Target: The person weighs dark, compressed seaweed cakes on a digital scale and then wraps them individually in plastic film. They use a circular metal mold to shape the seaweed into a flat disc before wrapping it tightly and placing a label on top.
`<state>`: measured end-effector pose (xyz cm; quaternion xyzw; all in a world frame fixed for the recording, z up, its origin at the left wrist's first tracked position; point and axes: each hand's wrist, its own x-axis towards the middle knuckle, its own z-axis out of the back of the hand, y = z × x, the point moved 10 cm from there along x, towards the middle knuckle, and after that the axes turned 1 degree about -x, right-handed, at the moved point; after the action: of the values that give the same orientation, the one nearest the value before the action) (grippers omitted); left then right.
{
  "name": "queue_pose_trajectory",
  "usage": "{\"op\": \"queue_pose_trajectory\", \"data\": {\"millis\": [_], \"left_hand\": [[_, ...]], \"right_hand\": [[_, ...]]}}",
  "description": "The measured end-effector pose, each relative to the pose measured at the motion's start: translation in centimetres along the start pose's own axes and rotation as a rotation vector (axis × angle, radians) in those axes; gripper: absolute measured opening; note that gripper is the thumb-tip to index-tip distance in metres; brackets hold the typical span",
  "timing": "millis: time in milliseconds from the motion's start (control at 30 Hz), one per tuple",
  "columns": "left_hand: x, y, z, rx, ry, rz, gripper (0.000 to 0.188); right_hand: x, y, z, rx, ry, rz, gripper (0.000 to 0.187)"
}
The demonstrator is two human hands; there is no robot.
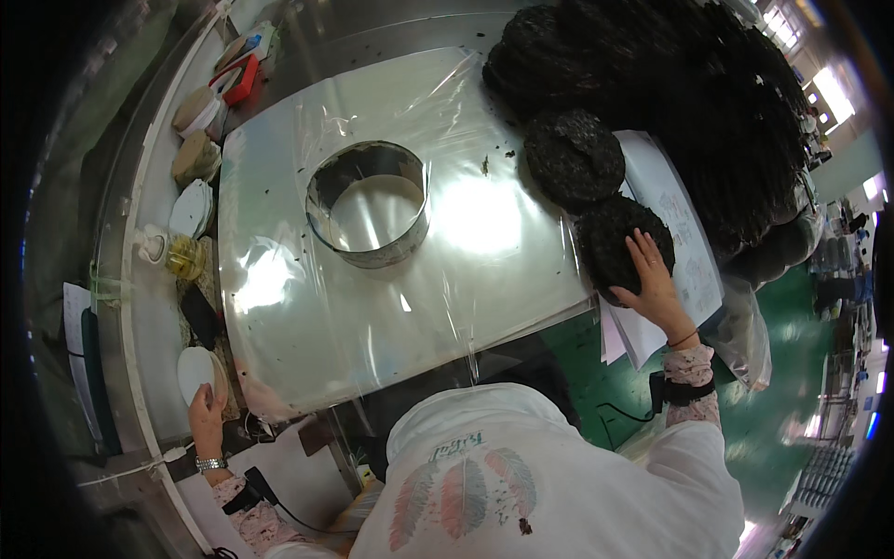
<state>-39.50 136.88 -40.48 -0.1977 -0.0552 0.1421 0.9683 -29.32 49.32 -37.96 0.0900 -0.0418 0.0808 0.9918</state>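
Note:
My left hand [207,419] is at the left edge of the table, its fingers closed on the near rim of a white round disc [194,368]. On the right, my right hand [656,296] lies with fingers spread on a black, rough round pad [610,244] that looks like pressed dried seaweed. A second such pad [575,158] sits just beyond it, touching its edge. Left of the pads, a wide metal ring [377,254] with dark smears stands on the plastic-covered board [326,326]. Neither hand touches the ring.
A large black heap [670,102] fills the far right. Printed papers [694,270] lie under the near pad. Along the left ledge are stacks of round discs [193,210], a yellow bottle [186,257], a dark phone-like slab [199,314] and a red box [244,79].

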Motion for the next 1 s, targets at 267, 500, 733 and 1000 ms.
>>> {"op": "queue_pose_trajectory", "data": {"millis": [267, 500, 733, 1000], "left_hand": [[0.3, -1.6, 1.5, 0.102, -0.154, 0.074, 0.040], [0.2, -2.3, 2.3, -0.021, -0.020, 0.140, 0.032], [3.6, -14.7, 4.2, -0.185, -0.448, 0.082, 0.017], [8.5, -35.2, -0.7, -0.466, -0.574, -0.514, 0.018]], "right_hand": [[-1.4, 1.5, 3.2, -0.081, -0.175, -0.035, 0.077], [-0.8, 6.3, 8.5, -0.428, -0.382, 0.058, 0.069], [5.2, 16.0, 11.7, -0.206, -0.553, 0.330, 0.066], [12.4, 25.9, 11.2, -0.023, -0.557, 0.611, 0.059]]}}
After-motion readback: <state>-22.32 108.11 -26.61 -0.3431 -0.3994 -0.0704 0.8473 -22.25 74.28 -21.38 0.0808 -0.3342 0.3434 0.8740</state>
